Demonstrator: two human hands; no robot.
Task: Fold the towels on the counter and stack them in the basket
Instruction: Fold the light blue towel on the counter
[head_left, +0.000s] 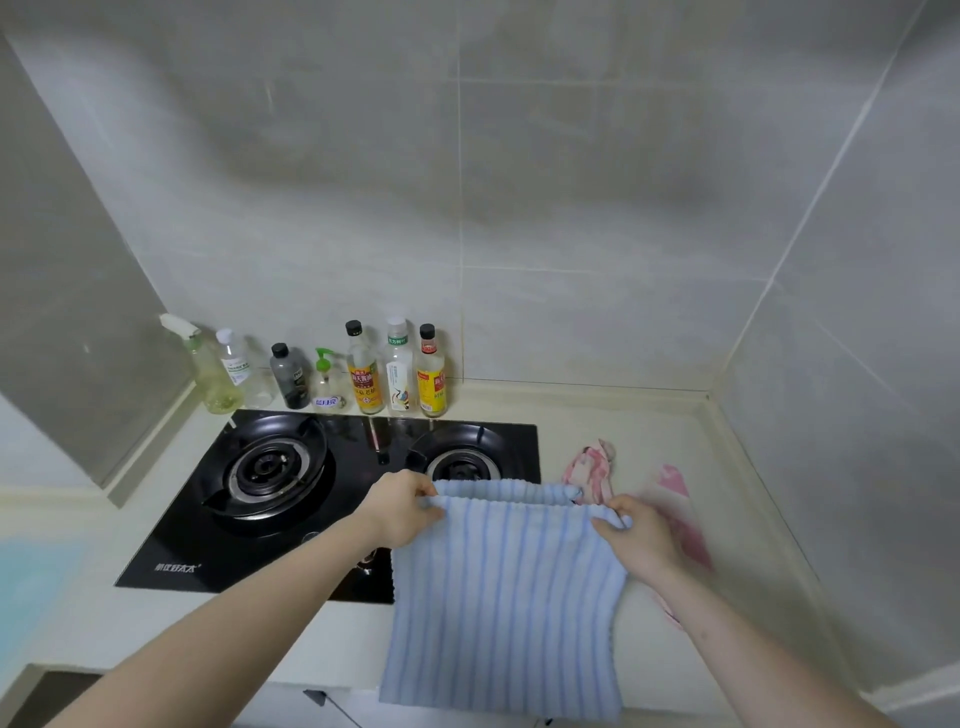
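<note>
A light blue striped towel (506, 597) hangs doubled over in front of me, above the counter's front edge. My left hand (402, 512) pinches its top left corner, and my right hand (634, 535) pinches the top right corner, so the upper edge stretches between them. Behind my right hand a pink and white towel (592, 470) lies crumpled on the cream counter (649, 431), with more pink cloth (685, 519) to its right, partly hidden by my right arm. No basket is in view.
A black two-burner gas hob (291, 483) fills the counter's left half, just left of the hanging towel. Several bottles (363, 371) line the back wall behind it. Tiled walls close the back and the right side.
</note>
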